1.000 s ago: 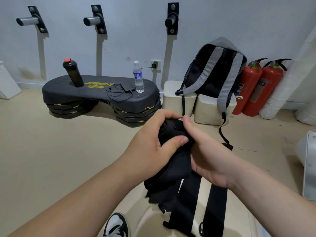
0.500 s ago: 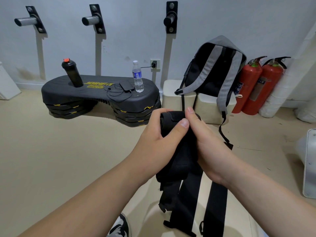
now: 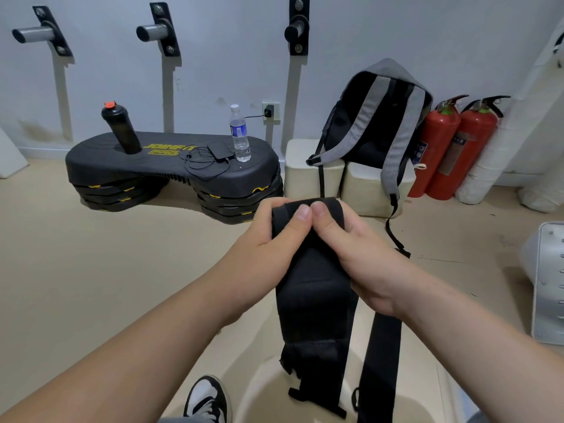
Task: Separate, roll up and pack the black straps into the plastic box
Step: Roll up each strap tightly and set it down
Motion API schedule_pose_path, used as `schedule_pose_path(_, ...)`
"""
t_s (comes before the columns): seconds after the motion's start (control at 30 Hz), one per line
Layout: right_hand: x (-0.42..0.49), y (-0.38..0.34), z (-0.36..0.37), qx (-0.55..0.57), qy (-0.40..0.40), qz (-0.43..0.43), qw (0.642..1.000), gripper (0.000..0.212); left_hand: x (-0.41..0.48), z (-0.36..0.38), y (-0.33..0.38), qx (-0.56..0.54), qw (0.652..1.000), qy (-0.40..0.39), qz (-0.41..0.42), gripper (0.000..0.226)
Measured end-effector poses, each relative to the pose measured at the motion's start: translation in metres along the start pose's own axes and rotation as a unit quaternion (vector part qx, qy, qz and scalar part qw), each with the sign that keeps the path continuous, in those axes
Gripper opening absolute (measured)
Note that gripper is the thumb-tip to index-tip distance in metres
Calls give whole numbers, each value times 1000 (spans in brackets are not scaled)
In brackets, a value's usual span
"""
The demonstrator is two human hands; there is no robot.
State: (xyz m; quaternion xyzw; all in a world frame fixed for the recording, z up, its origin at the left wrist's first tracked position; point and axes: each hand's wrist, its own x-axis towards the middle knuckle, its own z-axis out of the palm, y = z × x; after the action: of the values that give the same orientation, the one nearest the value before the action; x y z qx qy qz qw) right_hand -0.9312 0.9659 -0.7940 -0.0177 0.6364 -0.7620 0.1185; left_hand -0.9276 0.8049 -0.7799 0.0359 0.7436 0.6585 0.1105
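Note:
A wide black strap [image 3: 314, 303] hangs in front of me, its top end folded over into the start of a roll. My left hand [image 3: 259, 248] grips that top end from the left and my right hand [image 3: 354, 248] grips it from the right, the two thumbs side by side on its face. Its frayed lower end dangles above a cream seat. A second, narrower black strap [image 3: 381, 361] hangs down beside it on the right. No plastic box can be made out with certainty.
Ahead are a black step platform [image 3: 171, 169] carrying a black bottle [image 3: 120, 126] and a water bottle [image 3: 240, 134], a grey backpack [image 3: 378, 117] on cream blocks, and two red fire extinguishers [image 3: 451, 145]. A white perforated object [image 3: 549, 282] stands at right. A shoe [image 3: 207, 401] shows below.
Both hands have lifted the strap's top end a little and flattened it. The thumbs now sit side by side on the front, and more of the strap hangs straight below.

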Motion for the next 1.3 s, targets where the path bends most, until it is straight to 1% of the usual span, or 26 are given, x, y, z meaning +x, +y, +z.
schedule_pose_path(0.03,0,0,0,13,-10,-6,1000,37,1,-1,1,-9,1000,3,-14,39)
schedule_pose_path(0.1,0,1,-2,29,-33,-18,999,36,3,-2,3,-37,998,4,-52,59)
schedule_pose_path(0.13,1,1,-3,33,-40,-21,998,35,4,-1,3,-56,996,-1,-69,64)
schedule_pose_path(0.17,1,1,-3,37,-42,-21,998,33,4,-1,4,-69,995,-8,-76,62)
schedule_pose_path(0.23,3,0,-6,44,-41,-16,998,34,3,-1,5,-86,993,-17,-84,48)
schedule_pose_path(0.3,4,-4,-9,47,-44,-3,998,43,2,-2,5,-100,992,-18,-80,38)
schedule_pose_path(0.4,5,-8,-14,75,-53,14,996,55,3,-6,5,-123,990,-12,-62,30)
schedule_pose_path(0.43,6,-10,-15,95,-52,21,994,53,4,-6,5,-126,991,-10,-53,28)
schedule_pose_path(0.5,7,-11,-16,113,-54,49,991,41,5,-8,3,-112,993,-11,-22,26)
schedule_pose_path(0.53,8,-11,-16,98,-63,70,991,43,5,-8,2,-96,995,-16,-3,26)
schedule_pose_path(0.6,7,-11,-16,52,-67,99,991,61,4,-9,0,-60,997,-29,33,27)
schedule_pose_path(0.63,7,-10,-16,36,-65,104,992,63,2,-8,0,-44,997,-37,47,27)
schedule_pose_path(0.7,6,-11,-16,29,-53,97,993,59,0,-8,-1,-25,997,-49,62,30)
schedule_pose_path(0.77,7,-10,-17,33,-43,80,995,55,-1,-9,0,-18,997,-51,56,35)
schedule_pose_path(0.87,7,-9,-16,58,-56,55,995,46,1,-10,4,-42,999,-28,-2,32)
schedule_pose_path(0.9,7,-6,-17,58,-56,42,996,42,2,-10,5,-52,998,-25,-32,35)
schedule_pose_path(0.97,6,-3,-15,45,-49,20,998,35,5,-9,6,-69,994,-27,-86,53)
schedule_pose_path(1.03,8,-1,-16,39,-50,-5,998,39,5,-8,8,-66,990,-50,-113,56)
schedule_pose_path(1.1,10,-1,-21,47,-43,-22,998,47,3,-9,8,-63,990,-70,-101,49)
schedule_pose_path(1.13,12,-1,-23,53,-40,-24,997,49,3,-11,8,-65,992,-67,-84,44)
schedule_pose_path(1.23,13,-3,-25,73,-37,-14,997,64,2,-13,6,-71,996,-36,-48,35)
schedule_pose_path(1.3,13,-3,-26,92,-41,1,995,67,2,-13,6,-74,996,-24,-38,32)
